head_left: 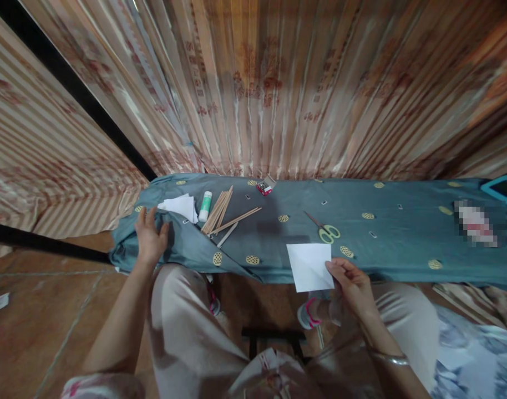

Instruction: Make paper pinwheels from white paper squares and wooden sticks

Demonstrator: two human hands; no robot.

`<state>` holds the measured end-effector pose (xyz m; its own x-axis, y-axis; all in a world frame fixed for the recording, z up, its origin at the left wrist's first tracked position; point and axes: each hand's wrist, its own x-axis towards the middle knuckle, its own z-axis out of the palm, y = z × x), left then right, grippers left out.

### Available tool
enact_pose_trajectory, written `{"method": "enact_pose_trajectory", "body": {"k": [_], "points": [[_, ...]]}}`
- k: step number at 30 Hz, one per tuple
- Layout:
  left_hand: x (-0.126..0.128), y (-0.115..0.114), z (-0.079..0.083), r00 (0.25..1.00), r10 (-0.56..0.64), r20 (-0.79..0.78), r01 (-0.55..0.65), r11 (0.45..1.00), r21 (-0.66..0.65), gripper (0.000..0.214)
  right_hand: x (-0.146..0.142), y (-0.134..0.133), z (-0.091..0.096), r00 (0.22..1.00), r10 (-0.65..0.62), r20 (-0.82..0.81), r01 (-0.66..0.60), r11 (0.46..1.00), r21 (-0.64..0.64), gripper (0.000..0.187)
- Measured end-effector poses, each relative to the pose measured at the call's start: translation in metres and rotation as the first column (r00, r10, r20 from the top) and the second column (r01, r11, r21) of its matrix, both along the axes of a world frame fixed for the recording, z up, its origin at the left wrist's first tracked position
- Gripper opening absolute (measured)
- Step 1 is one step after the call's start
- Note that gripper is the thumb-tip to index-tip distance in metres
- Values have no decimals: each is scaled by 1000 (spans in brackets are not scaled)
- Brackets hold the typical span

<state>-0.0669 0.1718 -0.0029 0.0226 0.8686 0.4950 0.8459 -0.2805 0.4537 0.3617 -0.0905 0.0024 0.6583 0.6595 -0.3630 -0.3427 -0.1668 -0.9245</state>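
My right hand [353, 282] pinches the right edge of a square sheet of white paper [310, 267], held over the front edge of the cloth-covered table. My left hand [151, 235] rests at the table's left end with its fingers spread, touching the rumpled cloth and holding nothing. Just beyond its fingertips lies a pile of white paper pieces [182, 206]. To the right of that pile are a glue stick [205, 206] with a green label and a bundle of thin wooden sticks [220, 210]. Scissors with green handles [329, 233] lie beyond the held sheet.
A small red-and-white open box [265, 186] sits near the table's back edge. A grey pencil-like stick [227, 235] lies by the wooden sticks. At the far right are a blurred-out item [475, 223] and a blue-edged object [503, 189]. A patterned curtain [270, 100] hangs behind.
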Motion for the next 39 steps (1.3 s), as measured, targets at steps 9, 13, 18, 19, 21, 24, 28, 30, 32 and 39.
{"method": "enact_pose_trajectory", "body": {"k": [9, 13, 18, 19, 21, 24, 28, 30, 32, 39], "points": [[101, -90, 5, 880, -432, -196, 374, 886, -275, 28, 16, 39, -15, 955, 236, 183, -251, 966, 66, 51], [119, -78, -2, 874, -387, -293, 282, 896, -342, 18, 19, 48, -25, 949, 272, 159, -286, 956, 68, 54], [117, -73, -1, 882, -328, -337, 217, 920, -326, 15, 20, 50, -35, 961, 265, 80, -271, 959, 76, 54], [117, -74, 0, 884, -316, -346, 205, 924, -322, 16, 21, 50, -36, 961, 268, 75, -274, 959, 79, 54], [117, -77, 1, 884, -296, -362, 183, 931, -315, 14, 24, 52, -37, 959, 273, 77, -278, 957, 79, 54], [119, -79, 3, 879, -282, -383, 166, 936, -309, 10, 27, 55, -36, 960, 263, 97, -271, 959, 85, 54], [120, -79, 8, 868, -294, -401, 172, 934, -312, 11, 29, 58, -33, 959, 248, 136, -262, 960, 96, 52], [117, -79, 11, 861, -307, -406, 182, 930, -319, 15, 30, 60, -32, 959, 243, 145, -259, 960, 103, 50], [113, -79, 14, 853, -325, -409, 192, 923, -332, 20, 30, 62, -31, 960, 241, 141, -257, 960, 112, 51], [116, -71, 17, 833, -390, -392, 229, 889, -397, 23, 27, 71, -33, 954, 267, 136, -282, 953, 108, 55]]}}
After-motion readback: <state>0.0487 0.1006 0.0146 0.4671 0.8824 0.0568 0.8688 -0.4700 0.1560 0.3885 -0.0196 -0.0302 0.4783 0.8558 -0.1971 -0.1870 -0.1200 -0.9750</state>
